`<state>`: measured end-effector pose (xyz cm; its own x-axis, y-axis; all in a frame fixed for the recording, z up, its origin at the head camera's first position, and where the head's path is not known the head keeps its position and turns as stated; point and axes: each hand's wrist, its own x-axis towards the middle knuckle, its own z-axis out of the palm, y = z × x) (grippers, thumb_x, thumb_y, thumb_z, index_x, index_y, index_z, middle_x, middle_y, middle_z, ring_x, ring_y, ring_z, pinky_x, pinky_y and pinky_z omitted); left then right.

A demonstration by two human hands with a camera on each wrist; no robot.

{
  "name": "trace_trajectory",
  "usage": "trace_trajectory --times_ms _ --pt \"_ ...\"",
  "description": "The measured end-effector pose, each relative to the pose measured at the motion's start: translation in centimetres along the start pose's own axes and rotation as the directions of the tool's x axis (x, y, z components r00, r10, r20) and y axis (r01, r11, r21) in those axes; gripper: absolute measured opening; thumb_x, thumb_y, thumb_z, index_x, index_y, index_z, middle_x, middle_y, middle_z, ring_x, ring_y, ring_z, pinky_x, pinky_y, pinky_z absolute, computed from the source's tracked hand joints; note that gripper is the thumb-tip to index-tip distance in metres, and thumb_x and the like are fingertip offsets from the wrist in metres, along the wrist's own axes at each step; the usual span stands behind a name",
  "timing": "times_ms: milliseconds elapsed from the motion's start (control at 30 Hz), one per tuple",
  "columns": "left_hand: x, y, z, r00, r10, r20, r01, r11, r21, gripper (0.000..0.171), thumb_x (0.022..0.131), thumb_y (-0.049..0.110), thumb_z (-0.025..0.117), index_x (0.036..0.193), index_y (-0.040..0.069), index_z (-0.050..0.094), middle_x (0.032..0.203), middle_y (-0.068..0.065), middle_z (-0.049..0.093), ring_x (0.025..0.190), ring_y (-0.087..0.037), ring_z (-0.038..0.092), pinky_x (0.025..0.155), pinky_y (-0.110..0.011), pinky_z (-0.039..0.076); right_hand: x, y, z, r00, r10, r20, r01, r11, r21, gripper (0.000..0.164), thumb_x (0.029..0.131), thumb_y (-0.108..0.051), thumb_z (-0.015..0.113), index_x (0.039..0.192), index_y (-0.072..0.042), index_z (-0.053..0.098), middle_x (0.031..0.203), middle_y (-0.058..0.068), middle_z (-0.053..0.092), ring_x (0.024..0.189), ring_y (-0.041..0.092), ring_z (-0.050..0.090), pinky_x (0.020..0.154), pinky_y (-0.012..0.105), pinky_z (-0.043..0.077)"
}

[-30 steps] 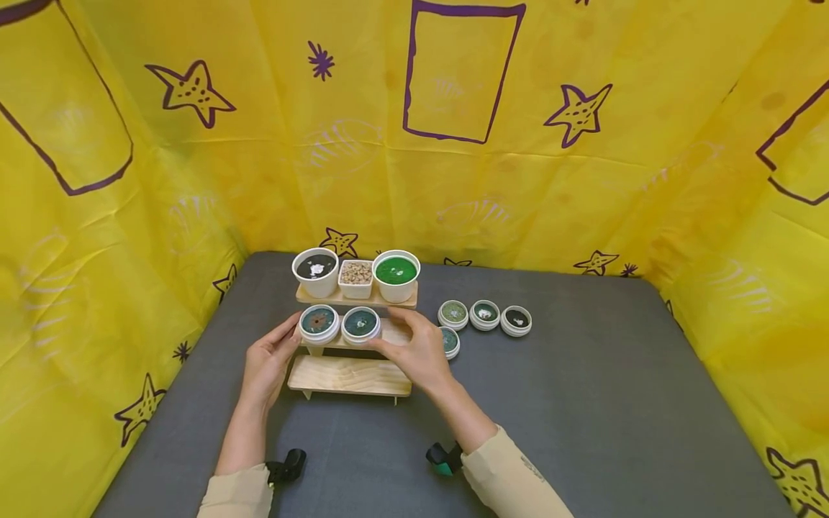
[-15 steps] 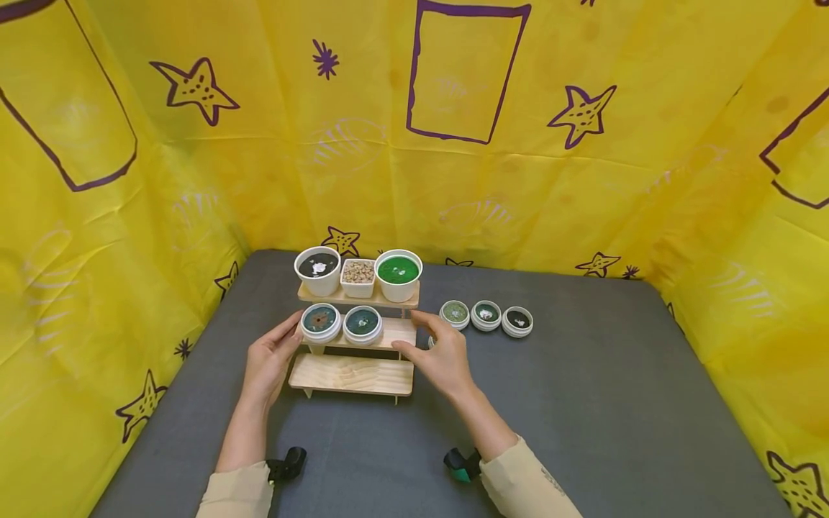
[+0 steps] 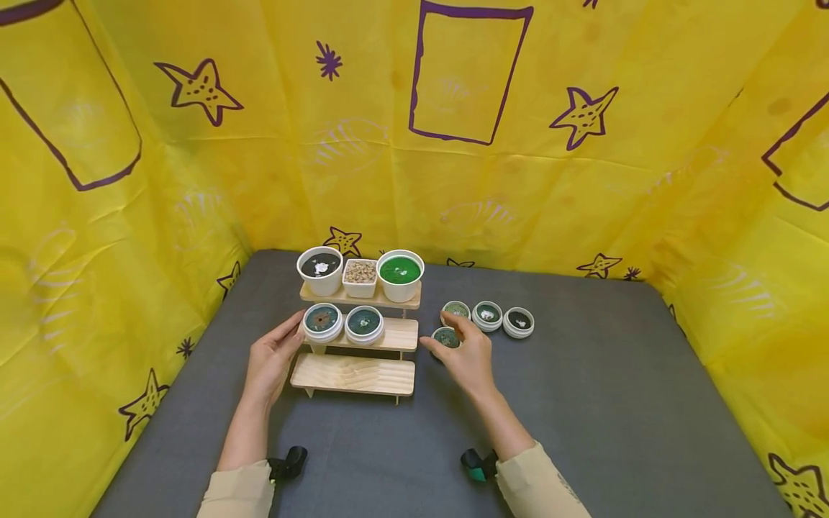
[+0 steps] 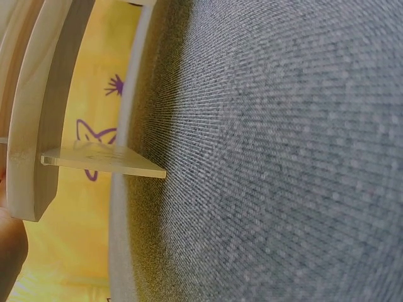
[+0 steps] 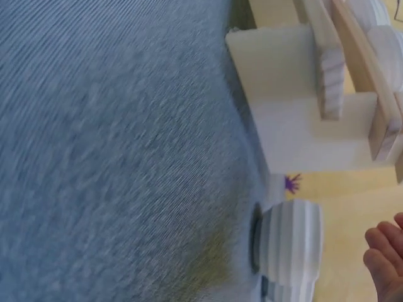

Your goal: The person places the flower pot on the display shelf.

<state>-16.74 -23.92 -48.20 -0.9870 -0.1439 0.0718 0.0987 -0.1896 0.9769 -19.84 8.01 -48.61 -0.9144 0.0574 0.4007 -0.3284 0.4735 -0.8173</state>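
A low, round white jar with dark green contents (image 3: 447, 338) stands upright on the grey cloth-covered table (image 3: 583, 403), its axis vertical and its top facing up. It sits below the gap between the spread thumb and forefinger of the right hand (image 3: 469, 358). The left hand (image 3: 272, 361) is at the left end of the pale wooden middle shelf (image 3: 400, 333), which runs left to right; whether it grips anything cannot be told.

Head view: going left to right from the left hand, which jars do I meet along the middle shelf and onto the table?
Left hand, brown-centred teal jar, teal jar with pale marks, murky-green jar by the right hand, green jar with white marks, black jar.
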Motion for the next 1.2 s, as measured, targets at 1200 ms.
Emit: trace_trajectory --times_ms 1200 --pt "0.1 -0.2 -0.1 1.000 0.001 -0.004 -0.001 0.999 0.034 0.057 0.098 0.007 0.059 0.145 -0.015 0.035 0.115 0.025 0.066 0.114 0.013 0.058 0.097 -0.005 0.048 -0.5 3.0 -0.4 0.974 0.224 0.013 -0.218 0.959 -0.181 0.061 0.067 -0.031 0.090 0.118 -0.005 0.070 0.110 0.013 0.075 0.103 0.030 0.070 0.091 0.047 0.055"
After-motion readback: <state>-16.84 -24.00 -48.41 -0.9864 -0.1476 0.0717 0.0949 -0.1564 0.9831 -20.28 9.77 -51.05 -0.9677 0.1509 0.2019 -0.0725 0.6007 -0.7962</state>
